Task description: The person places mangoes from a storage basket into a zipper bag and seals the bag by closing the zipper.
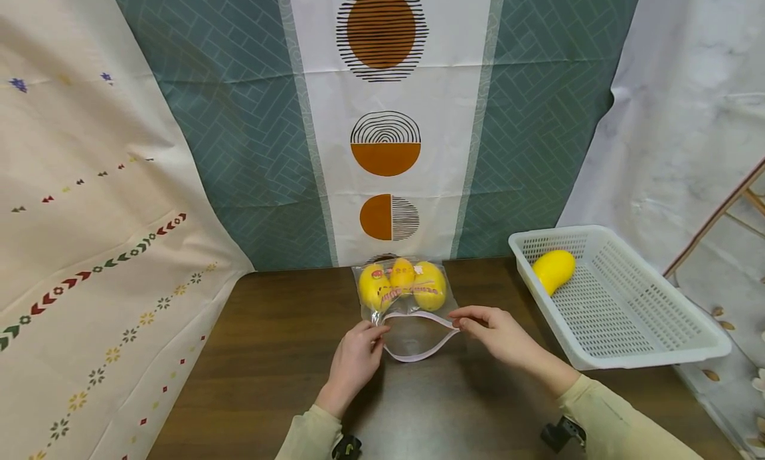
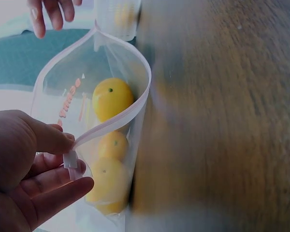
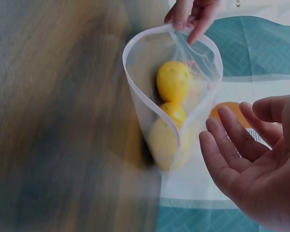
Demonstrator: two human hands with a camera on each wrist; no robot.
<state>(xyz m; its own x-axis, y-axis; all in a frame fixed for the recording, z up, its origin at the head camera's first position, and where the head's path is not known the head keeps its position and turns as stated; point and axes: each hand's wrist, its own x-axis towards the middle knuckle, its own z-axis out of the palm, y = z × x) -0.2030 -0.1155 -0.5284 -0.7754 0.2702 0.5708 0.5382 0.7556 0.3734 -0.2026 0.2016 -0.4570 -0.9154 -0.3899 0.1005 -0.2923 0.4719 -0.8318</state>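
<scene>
A clear zip bag with a pale pink rim lies on the table, its mouth spread wide toward me. Inside are two larger yellow fruits and a smaller orange-yellow fruit between them. My left hand pinches the left end of the rim, at the whitish zip slider. Beside the opposite end of the mouth is my right hand. In the right wrist view its fingers are relaxed and apart from the bag, holding nothing.
A white perforated basket stands on the right of the dark wooden table, with a long yellow fruit in it. Patterned cloths hang behind the table and along both sides.
</scene>
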